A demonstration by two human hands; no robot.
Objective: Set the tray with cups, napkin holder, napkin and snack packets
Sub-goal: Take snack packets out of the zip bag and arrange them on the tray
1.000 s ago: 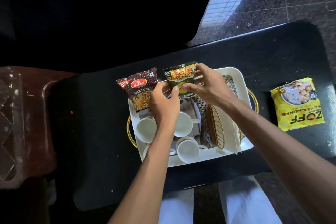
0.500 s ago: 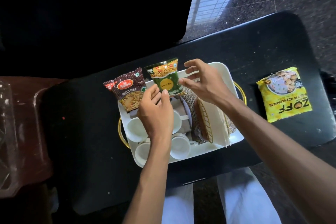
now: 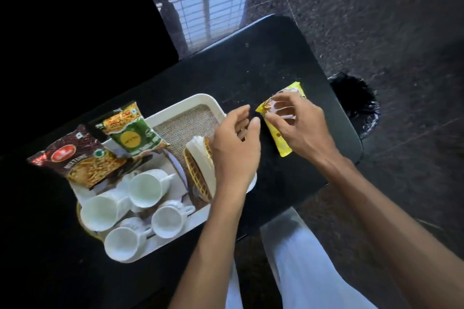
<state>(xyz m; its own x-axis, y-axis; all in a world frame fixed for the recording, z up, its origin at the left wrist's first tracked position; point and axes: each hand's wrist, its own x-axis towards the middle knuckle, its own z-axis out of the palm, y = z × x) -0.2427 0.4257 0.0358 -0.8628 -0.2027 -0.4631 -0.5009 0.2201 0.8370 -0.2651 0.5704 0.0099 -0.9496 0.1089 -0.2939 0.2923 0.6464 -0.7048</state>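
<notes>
Right hand [image 3: 300, 123] pinches the yellow packet [image 3: 281, 130] on the black table [image 3: 251, 70], just right of the tray [image 3: 175, 110], likely to add it last. Left hand [image 3: 233, 148] hovers open, fingers spread, holding nothing, over the napkin holder [image 3: 198, 173]. Brown packet [image 3: 77, 158] and green packet [image 3: 133, 130] lean on the tray's far rim, cups [image 3: 148, 188] in front. Half a second ago both hands were at the green packet; now released.

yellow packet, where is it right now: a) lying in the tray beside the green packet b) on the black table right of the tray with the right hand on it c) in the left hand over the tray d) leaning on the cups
b: the yellow packet lies on the black table outside the white tray, and the right hand has its fingers on it, while the left hand holds nothing.
</notes>
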